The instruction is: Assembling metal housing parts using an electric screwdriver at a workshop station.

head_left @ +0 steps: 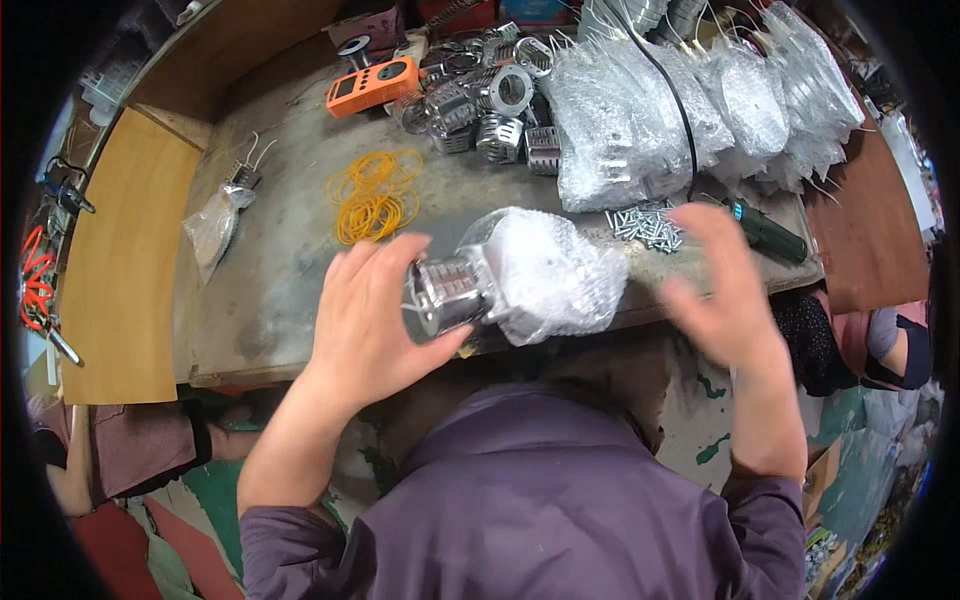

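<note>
My left hand (365, 325) is closed around a shiny slotted metal cylinder (447, 293) near the table's front edge. Joined to its right end is a part in bubble wrap (557, 275), whose inside I cannot make out. To the right, my right hand (722, 290) hangs apart from it with fingers spread and nothing visible in them, smeared a little by motion. Just beyond that hand lies a small heap of silver screws (645, 228). A dark green power screwdriver (770, 235) rests beside the screws, its black cable running up over the wrapped parts.
Bubble-wrapped parts (625, 125) with white wires are piled at the back right. Behind centre sit several slotted metal rings (480, 105) and an orange device (372, 87). Yellow rubber bands (375, 200) and a small wrapped part (215, 225) lie left. People sit on both sides.
</note>
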Demonstrator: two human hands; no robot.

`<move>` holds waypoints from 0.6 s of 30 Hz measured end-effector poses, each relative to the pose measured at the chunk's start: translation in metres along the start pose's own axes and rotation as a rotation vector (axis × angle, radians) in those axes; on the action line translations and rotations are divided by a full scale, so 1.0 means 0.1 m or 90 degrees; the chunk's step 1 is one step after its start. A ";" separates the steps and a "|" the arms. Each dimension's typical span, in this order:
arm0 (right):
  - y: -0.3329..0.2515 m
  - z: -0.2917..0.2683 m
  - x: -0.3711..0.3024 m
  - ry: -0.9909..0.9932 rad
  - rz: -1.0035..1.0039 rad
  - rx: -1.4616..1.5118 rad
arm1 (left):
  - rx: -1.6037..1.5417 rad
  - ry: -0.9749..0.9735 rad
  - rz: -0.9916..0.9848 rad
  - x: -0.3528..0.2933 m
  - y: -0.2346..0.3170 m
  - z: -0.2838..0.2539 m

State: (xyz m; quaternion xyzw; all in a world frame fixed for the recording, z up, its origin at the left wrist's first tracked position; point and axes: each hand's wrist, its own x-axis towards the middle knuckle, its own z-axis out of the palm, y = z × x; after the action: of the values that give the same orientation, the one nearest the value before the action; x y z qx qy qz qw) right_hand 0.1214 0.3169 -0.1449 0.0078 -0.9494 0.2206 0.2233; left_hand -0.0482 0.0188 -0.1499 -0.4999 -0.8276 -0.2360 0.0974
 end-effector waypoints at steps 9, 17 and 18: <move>-0.74 0.35 0.38 0.007 -0.008 0.057 | -0.013 -0.040 0.140 0.75 0.51 -0.27; -0.13 0.18 0.47 0.151 0.209 0.488 | -0.586 0.035 -0.109 0.75 0.00 0.63; -0.11 0.15 0.47 0.162 0.209 0.519 | -0.558 -0.036 -0.104 0.73 0.03 0.72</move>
State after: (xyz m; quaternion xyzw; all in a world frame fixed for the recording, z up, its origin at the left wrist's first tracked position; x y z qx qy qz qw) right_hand 0.0737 0.3041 -0.1324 -0.0826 -0.7389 0.6077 0.2792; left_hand -0.0755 0.1124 -0.1828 -0.4334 -0.6885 -0.5575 -0.1653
